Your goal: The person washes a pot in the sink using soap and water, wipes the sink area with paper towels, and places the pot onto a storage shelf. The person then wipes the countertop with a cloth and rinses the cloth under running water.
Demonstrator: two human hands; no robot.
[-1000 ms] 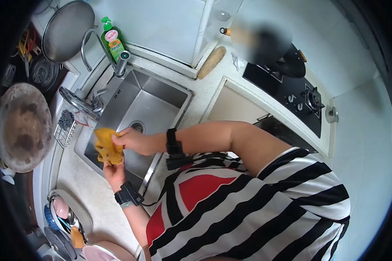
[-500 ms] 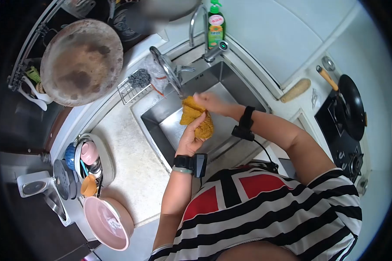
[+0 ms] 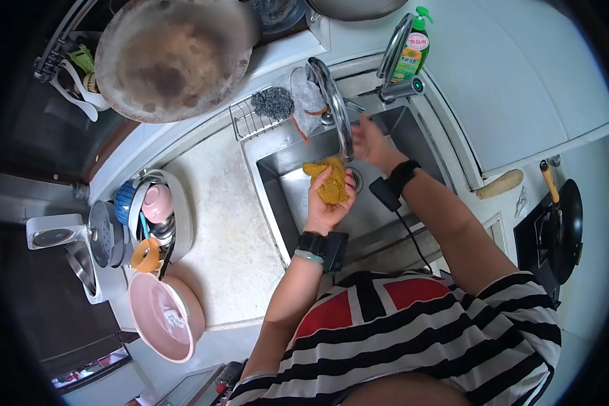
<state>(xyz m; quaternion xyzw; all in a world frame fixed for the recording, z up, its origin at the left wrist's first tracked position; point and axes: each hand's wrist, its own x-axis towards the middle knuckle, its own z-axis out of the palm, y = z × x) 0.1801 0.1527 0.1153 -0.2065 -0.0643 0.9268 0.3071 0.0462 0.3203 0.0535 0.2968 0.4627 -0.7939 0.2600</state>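
A crumpled mustard-yellow cloth [image 3: 333, 184] is gripped in my left hand [image 3: 327, 211], held over the steel sink [image 3: 271, 193] just below the spout of the chrome faucet [image 3: 338, 111]. My right hand [image 3: 375, 145] is off the cloth, to the right of that spout, slightly blurred, with its fingers apart and reaching up toward the faucet's base. Nothing shows in it. Behind the spout, the small faucet lever [image 3: 354, 105] is close to my right fingertips; whether they touch cannot be made out.
A wire rack [image 3: 245, 122] with a steel-wool scrubber [image 3: 273, 103] and a grey cloth [image 3: 307, 101] borders the sink. Behind stand a second tap [image 3: 396, 54] and a green soap bottle [image 3: 413, 54]. Left are a dish basin [image 3: 183, 223] and pink tub [image 3: 197, 311]; right, a black pan [image 3: 568, 230].
My right hand has left the cloth and moved up beside the faucet. The left hand keeps the cloth, now more bunched. The whole view has shifted, with the sink further right.
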